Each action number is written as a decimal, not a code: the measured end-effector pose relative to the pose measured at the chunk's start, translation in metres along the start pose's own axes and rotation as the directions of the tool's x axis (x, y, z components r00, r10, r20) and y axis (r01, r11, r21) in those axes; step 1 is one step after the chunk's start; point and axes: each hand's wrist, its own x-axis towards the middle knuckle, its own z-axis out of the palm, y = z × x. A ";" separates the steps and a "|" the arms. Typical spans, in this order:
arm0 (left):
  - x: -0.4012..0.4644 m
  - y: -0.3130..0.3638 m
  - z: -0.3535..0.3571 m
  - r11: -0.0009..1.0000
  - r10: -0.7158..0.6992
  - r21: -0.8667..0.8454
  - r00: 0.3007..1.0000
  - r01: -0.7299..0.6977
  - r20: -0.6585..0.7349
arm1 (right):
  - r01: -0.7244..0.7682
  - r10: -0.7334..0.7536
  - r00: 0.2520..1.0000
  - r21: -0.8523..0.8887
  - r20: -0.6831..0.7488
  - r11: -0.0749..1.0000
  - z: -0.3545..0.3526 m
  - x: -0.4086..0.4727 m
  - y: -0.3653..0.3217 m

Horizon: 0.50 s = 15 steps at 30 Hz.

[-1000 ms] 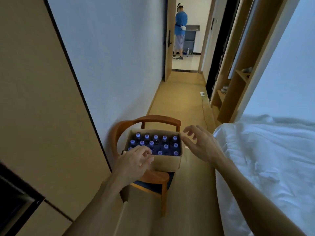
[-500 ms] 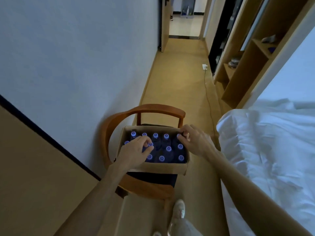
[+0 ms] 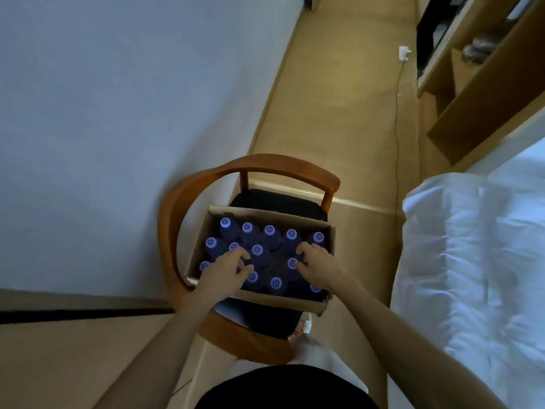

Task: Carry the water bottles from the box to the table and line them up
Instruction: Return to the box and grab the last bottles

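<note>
Cardboard box (image 3: 298,301) of water bottles (image 3: 269,240) at centre frame, resting on the dark seat of a wooden chair (image 3: 250,169); bottles upright in rows, purple caps up. Left hand (image 3: 225,271) inside the box at its left part, fingers curled down over a bottle top there. Right hand (image 3: 317,262) inside at the right part, fingers curled over a bottle top; whether either actually grips, cannot tell. White bed (image 3: 472,261) along the right edge, wooden shelving (image 3: 483,93) at upper right.
</note>
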 end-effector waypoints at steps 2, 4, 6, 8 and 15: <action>0.005 0.001 0.005 1.000 -0.014 -0.016 1.000 0.014 0.024 | -0.039 0.040 0.997 -0.018 0.065 0.999 0.006 0.013 0.003; 0.012 0.001 0.007 0.999 -0.031 -0.011 0.998 0.032 0.056 | -0.050 0.057 0.991 -0.061 0.117 0.997 0.014 0.023 0.005; 0.022 0.001 0.007 0.998 -0.060 -0.018 0.995 0.061 0.084 | -0.043 0.063 0.984 -0.122 0.165 0.992 0.023 0.032 0.007; 0.032 -0.003 0.007 0.996 -0.077 -0.029 0.990 0.081 0.121 | -0.045 0.078 0.975 -0.157 0.209 0.987 0.031 0.041 0.009; 0.064 -0.017 0.004 0.997 -0.072 -0.019 0.971 0.078 0.229 | -0.129 0.202 0.934 -0.247 0.295 0.960 0.056 0.071 0.006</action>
